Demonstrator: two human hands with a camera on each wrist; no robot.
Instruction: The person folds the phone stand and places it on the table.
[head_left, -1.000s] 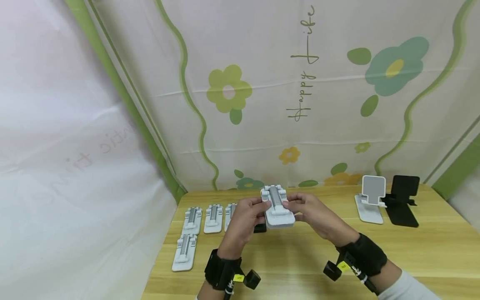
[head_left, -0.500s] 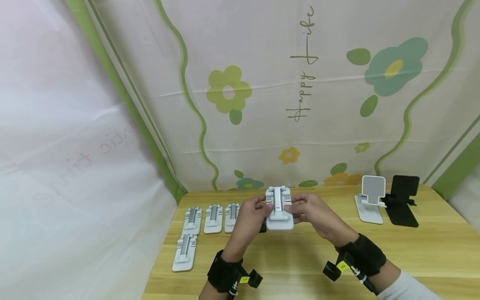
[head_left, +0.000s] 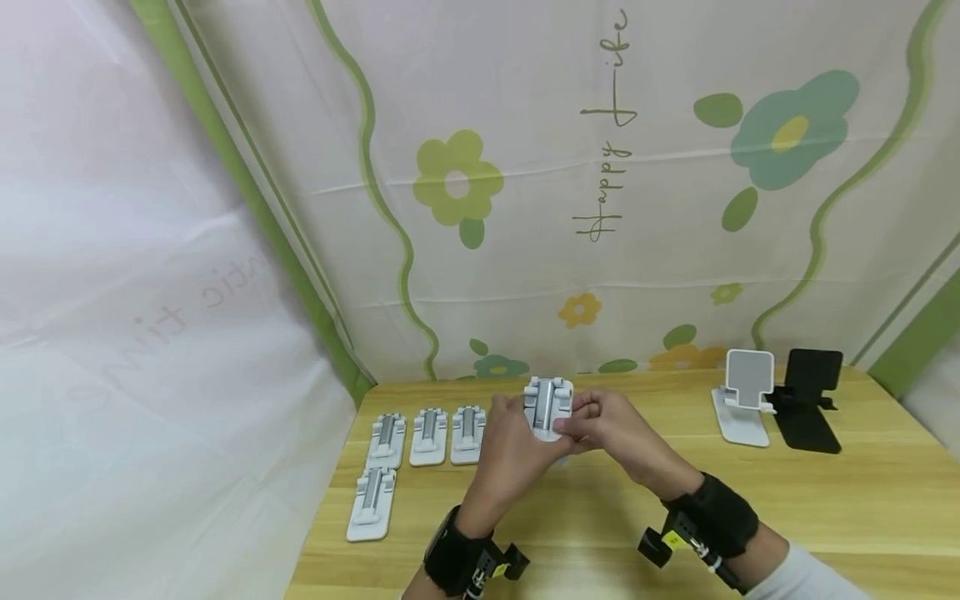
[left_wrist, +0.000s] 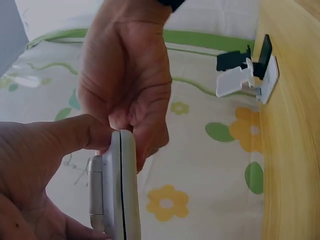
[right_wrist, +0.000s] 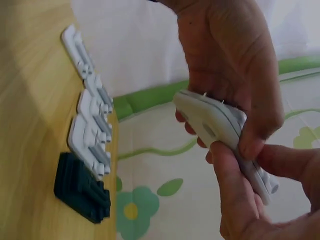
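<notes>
A white folded phone stand [head_left: 546, 408] with a grey hinge arm is held up above the table between both hands. My left hand [head_left: 513, 450] grips it from the left, its thumb lying across the near end in the head view. With thumb and forefinger, my right hand [head_left: 611, 425] pinches the near right corner. Seen edge-on in the left wrist view, the stand [left_wrist: 131, 190] shows a thin dark seam between two flat layers. Its smooth underside [right_wrist: 207, 117] shows in the right wrist view, where the left fingers curl behind it.
Several white folded phone stands [head_left: 427, 437] lie at the table's left. A black folded stand [right_wrist: 80, 187] ends their row, hidden behind my left hand in the head view. An unfolded white stand [head_left: 748, 383] and a black one [head_left: 813, 375] stand at the back right.
My left hand has turned and moved right, bringing its thumb over the stand's near end. The stand has shifted slightly left, and the right fingers have slid to its near corner.
</notes>
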